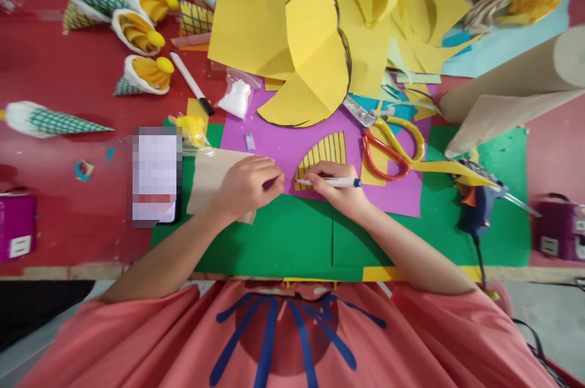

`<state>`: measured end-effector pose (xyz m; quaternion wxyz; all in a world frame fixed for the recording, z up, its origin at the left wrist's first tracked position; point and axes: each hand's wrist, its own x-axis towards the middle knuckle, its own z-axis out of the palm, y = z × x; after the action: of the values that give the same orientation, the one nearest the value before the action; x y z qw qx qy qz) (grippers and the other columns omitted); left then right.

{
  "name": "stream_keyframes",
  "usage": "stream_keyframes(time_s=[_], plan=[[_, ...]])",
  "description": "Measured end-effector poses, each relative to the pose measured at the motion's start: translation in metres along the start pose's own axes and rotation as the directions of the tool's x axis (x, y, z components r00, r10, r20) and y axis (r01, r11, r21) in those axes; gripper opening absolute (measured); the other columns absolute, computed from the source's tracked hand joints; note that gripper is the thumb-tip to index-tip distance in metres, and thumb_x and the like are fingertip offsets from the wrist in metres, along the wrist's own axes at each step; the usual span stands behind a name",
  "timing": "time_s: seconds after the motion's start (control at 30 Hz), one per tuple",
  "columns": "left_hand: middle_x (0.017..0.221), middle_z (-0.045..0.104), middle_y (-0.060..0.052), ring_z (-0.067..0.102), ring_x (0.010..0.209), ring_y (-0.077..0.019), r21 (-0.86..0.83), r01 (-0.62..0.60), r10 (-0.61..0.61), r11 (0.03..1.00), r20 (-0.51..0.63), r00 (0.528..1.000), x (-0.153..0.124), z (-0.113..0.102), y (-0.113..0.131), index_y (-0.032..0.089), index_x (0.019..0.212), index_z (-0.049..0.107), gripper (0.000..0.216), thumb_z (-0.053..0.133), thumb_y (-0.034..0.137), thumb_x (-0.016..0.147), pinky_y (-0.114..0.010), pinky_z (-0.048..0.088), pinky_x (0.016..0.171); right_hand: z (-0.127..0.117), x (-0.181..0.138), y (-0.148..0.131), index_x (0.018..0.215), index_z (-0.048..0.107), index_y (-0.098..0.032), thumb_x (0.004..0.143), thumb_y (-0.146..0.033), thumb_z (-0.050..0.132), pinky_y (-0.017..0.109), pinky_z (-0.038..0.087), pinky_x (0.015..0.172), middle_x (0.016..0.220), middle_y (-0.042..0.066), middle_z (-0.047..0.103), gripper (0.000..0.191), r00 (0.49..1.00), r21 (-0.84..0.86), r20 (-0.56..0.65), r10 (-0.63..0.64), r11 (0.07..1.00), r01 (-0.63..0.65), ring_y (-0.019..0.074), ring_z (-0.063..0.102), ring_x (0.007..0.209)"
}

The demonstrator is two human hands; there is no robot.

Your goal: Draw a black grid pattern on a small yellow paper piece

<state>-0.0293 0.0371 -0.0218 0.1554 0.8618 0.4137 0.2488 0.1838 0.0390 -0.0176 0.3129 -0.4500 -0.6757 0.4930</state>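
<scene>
My right hand [338, 188] is closed around a white marker [336, 181] that lies sideways, tip to the left, on a small yellow fan-shaped paper piece [322, 156] with black lines drawn on it. My left hand [249, 184] rests beside it, fingers curled and pressing on the purple paper sheet [292, 144] at the yellow piece's left corner. Both hands work over the purple sheet, which lies on green paper [292, 236]. A tan paper piece [208, 175] lies under my left wrist.
Red-and-yellow scissors [393, 144] lie right of the hands, a blue glue gun [478, 205] farther right. Large yellow sheets [283, 16] and a brown paper roll [516, 89] fill the back. Paper cones [137, 28] lie at back left, a phone [155, 175] at left.
</scene>
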Motion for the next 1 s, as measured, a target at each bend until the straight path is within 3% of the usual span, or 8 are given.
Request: stream_keyframes(time_s=[0.13,0.27,0.53,1.0], plan=[[0.074,0.068,-0.003,0.062,0.073,-0.0162,-0.006,0.014,-0.014,1.000,-0.010,1.000,0.0007,0.0020,-0.0016,0.016,0.087,0.070,0.021,0.049,0.017,0.087,-0.030,0.049,0.076,0.0010,0.0003,0.0001,0.073,0.066,-0.015,0.088,-0.025,0.054,0.021,0.040,0.057,0.070,0.001,0.067,0.022,0.999,-0.016,0.029,-0.019,1.000,0.020,0.0093,0.056,0.060],[0.071,0.062,-0.002,0.057,0.071,-0.0166,0.063,-0.032,0.027,0.998,0.084,0.996,0.0010,0.0036,-0.0033,0.018,0.107,0.069,0.031,0.047,0.014,0.087,-0.031,0.045,0.071,0.0020,-0.0003,0.0009,0.074,0.067,-0.016,0.088,-0.025,0.055,0.021,0.041,0.058,0.073,0.002,0.068,0.021,0.999,-0.010,0.028,-0.029,1.000,0.029,0.0099,0.058,0.062],[0.071,0.058,-0.003,0.052,0.071,-0.0185,0.164,-0.107,0.087,0.981,0.122,0.989,0.0015,0.0020,-0.0024,0.020,0.108,0.070,0.030,0.047,0.018,0.089,-0.034,0.041,0.070,0.0025,0.0007,0.0022,0.073,0.066,-0.016,0.088,-0.024,0.054,0.021,0.042,0.059,0.073,0.002,0.069,0.021,0.999,-0.030,0.031,-0.040,0.999,0.041,0.0103,0.059,0.063],[0.072,0.058,-0.002,0.052,0.072,-0.0180,0.171,-0.098,0.074,0.980,0.141,0.987,0.0011,0.0017,-0.0021,0.021,0.107,0.069,0.028,0.047,0.019,0.089,-0.033,0.040,0.070,0.0022,0.0001,0.0005,0.065,0.062,-0.015,0.083,-0.020,0.055,0.020,0.037,0.055,0.063,-0.002,0.062,0.020,0.997,-0.018,0.066,-0.029,0.999,0.031,0.0081,0.052,0.056]])
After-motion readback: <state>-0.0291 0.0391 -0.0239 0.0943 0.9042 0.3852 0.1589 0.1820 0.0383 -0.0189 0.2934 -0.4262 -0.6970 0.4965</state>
